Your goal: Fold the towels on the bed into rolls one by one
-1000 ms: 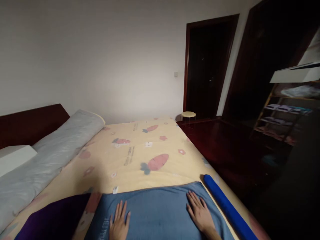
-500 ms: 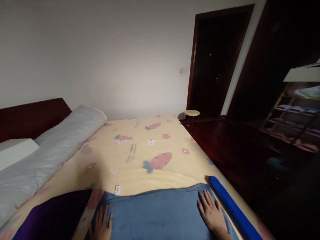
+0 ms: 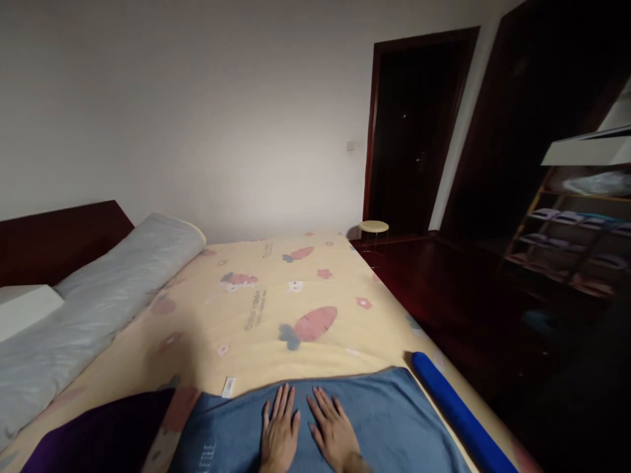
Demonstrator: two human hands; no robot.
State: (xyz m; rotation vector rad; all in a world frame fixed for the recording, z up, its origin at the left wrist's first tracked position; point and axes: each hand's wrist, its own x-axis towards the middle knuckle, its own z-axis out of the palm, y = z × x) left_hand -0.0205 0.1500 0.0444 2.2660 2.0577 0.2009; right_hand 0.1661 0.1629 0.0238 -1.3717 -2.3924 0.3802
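A blue-grey towel point(image 3: 231, 433) lies spread on the bed, with a white tag point(image 3: 228, 387) at its far edge and pale lettering at its near left. My left hand point(image 3: 280, 430) rests flat on the towel just left of its middle, fingers stretched out. Beside it, a small gap apart, my right hand point(image 3: 334, 427) also lies palm down with its fingers spread. Neither hand grips anything. Left of the towel is a dark purple cloth point(image 3: 103, 433). Along the right side lies a rolled bright blue cloth point(image 3: 456, 407).
The bed wears a yellow sheet point(image 3: 276, 355) with carrot and flower prints. A grey rolled quilt point(image 3: 123, 276) and a white box point(image 3: 27, 309) are near the headboard point(image 3: 64, 236). Beyond the bed stand a round stool point(image 3: 373, 226), a dark door point(image 3: 419, 131) and a shoe rack point(image 3: 572, 243).
Both hands have moved inward over the towel, the left one to the right and the right one to the left, and now lie close together. The view has shifted slightly.
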